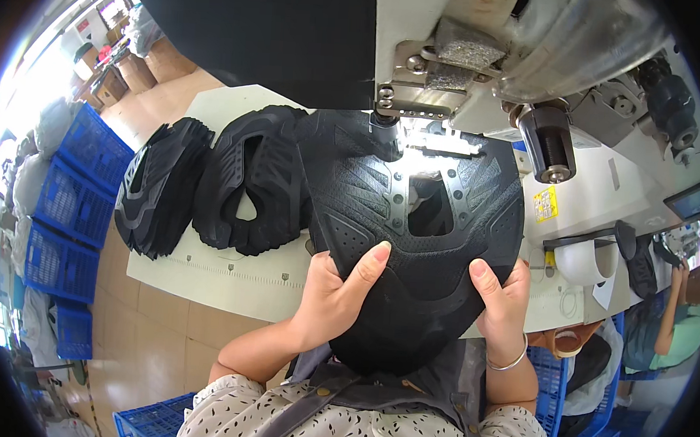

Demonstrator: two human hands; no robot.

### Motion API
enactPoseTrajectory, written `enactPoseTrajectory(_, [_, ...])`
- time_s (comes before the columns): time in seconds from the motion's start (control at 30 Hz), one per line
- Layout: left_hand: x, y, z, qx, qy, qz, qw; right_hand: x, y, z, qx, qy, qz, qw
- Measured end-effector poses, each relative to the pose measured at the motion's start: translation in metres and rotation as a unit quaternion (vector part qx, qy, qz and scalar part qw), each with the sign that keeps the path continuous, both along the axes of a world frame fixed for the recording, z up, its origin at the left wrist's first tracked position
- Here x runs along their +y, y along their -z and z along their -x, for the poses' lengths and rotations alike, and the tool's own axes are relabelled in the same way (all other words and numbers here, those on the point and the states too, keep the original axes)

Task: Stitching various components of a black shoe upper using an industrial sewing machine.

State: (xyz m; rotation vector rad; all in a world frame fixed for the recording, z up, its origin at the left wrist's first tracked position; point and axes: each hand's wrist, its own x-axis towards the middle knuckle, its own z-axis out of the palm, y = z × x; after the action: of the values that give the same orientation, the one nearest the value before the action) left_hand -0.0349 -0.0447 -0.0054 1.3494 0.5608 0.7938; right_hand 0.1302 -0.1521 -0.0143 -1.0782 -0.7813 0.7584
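A black shoe upper (423,266) with a textured surface, perforated side panels and a cut-out in its middle is spread out in front of me. My left hand (332,297) grips its left edge, thumb on top and fingers tucked out of sight beneath. On the opposite edge my right hand (506,299) holds it the same way, a bangle round that wrist. The far part of the upper lies under the lit needle area of a sewing machine (412,56); its near end hangs over the table edge towards my lap.
Two stacks of black uppers, one outer stack (164,189) and one nearer stack (277,179), lie left on the pale worktable (228,279). Blue crates (63,263) are piled beyond the aisle. At right are a white rounded object (581,264) and another person's arm (668,310).
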Motion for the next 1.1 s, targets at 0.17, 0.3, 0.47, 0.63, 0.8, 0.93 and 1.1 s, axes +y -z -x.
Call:
enactPoseTrajectory(0.17, [0.016,-0.001,-0.01,-0.011,-0.004,-0.047,0.999,0.012,-0.002,-0.002,0.005,-0.002,-0.014,1.0])
enactPoseTrajectory(0.3, [0.027,-0.002,-0.017,-0.027,-0.02,-0.074,0.997,0.024,-0.005,-0.009,0.026,-0.015,-0.027,0.999])
enactPoseTrajectory(0.47, [0.043,-0.004,-0.026,-0.004,-0.042,-0.119,0.992,0.04,-0.011,-0.016,0.039,-0.006,-0.042,0.998])
enactPoseTrajectory(0.63, [0.057,-0.013,-0.035,-0.036,-0.035,-0.022,0.999,0.055,-0.013,-0.022,0.054,-0.001,-0.054,0.997])
enactPoseTrajectory(0.8, [0.078,-0.015,-0.035,-0.065,0.013,0.032,0.997,0.052,-0.012,-0.017,0.01,-0.015,-0.025,1.0])
enactPoseTrajectory(0.93, [0.074,-0.012,-0.031,-0.086,0.006,0.053,0.995,0.048,-0.015,-0.007,0.008,-0.042,0.02,0.999])
enactPoseTrajectory(1.1, [0.058,-0.01,-0.025,-0.073,-0.021,0.051,0.996,0.044,-0.012,-0.002,0.023,-0.048,0.039,0.998])
